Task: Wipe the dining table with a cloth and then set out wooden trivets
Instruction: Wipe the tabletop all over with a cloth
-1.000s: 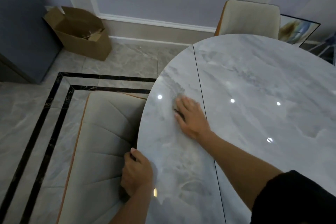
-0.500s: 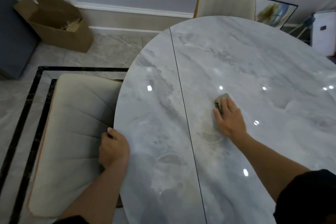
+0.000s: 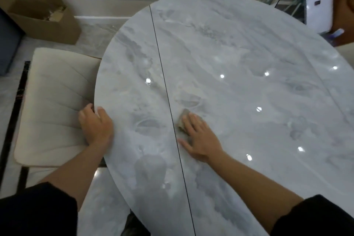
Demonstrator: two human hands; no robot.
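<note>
The right hand (image 3: pixel 199 137) lies flat, fingers straight and spread, pressing the cloth (image 3: pixel 182 120) onto the table (image 3: pixel 249 53). Most of the cloth is hidden under the palm and fingers. Only a small grey-brown bunch shows past the fingertips, just right of the seam (image 3: pixel 164 86) that runs between the two hands. The left hand (image 3: pixel 95 125) grips the table's rim, thumb on top and fingers wrapped over the edge, with a chair (image 3: pixel 53 101) just to its left. The cloth looks soft, limp and light, wadded rather than spread out. On this glossy top it should slide with little effort, so a flat palm on it is probably enough to steer it. To lift it, the bunched end beyond the fingertips is the likely place to pinch. That exposed end points away from the person, in line with the fingers and roughly along the seam. The long axis seems to run the same way under the hand, though too much is covered to be sure. Faint smears mark the top around and beyond the right hand, which suggests the wiping is not finished. No trivets show anywhere near either hand.
</note>
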